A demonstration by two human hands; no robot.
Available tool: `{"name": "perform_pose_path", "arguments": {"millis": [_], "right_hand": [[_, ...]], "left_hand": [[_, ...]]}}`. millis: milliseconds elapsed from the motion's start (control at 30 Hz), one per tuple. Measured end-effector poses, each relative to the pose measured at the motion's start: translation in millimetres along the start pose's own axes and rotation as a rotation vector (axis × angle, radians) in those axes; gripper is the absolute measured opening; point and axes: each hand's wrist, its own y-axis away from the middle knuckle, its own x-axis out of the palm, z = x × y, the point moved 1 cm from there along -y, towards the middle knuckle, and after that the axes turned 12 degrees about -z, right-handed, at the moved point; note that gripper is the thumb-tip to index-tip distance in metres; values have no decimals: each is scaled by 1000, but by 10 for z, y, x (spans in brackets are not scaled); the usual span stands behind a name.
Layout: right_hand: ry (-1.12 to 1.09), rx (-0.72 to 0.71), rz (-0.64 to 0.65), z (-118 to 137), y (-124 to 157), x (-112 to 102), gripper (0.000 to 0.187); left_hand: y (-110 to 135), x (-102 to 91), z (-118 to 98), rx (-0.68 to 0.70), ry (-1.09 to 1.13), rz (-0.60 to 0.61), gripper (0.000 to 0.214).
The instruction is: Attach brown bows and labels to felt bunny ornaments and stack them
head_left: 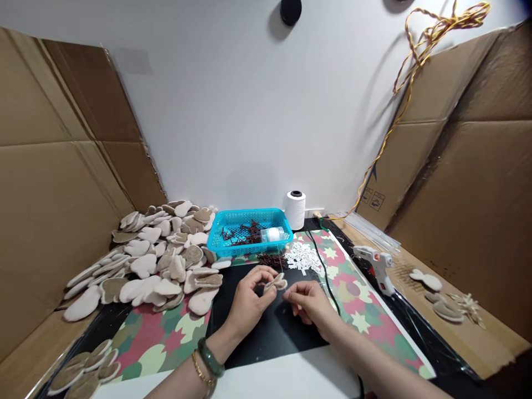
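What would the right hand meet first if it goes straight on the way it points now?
The right hand would probably meet the small beige fabric piece pinched by the left hand, though depth is unclear.

left hand [248, 296] pinching, right hand [310, 303] just beside

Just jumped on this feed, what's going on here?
A person is pinching a small beige fabric shape in their left hand, with their right hand close by, near a thin thread. A heap of similar shapes lies to the left, beside a blue plastic basket and a white thread spool.
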Motion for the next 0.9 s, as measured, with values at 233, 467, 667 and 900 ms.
{"name": "perform_pose_path", "arguments": {"millis": [233,467,667,900], "right_hand": [[303,-317,-10,-102,124,-104,23],[816,-936,41,354,390,-229,22],[1040,-1120,54,707,-360,-183,21],[1083,-1129,239,87,34,-203,16]], "left_hand": [[-9,257,98,20,-56,91,9],[-16,194,132,316,-256,111,14],[57,170,87,376,-203,144,16],[6,91,68,408,-199,-4,15]]}}
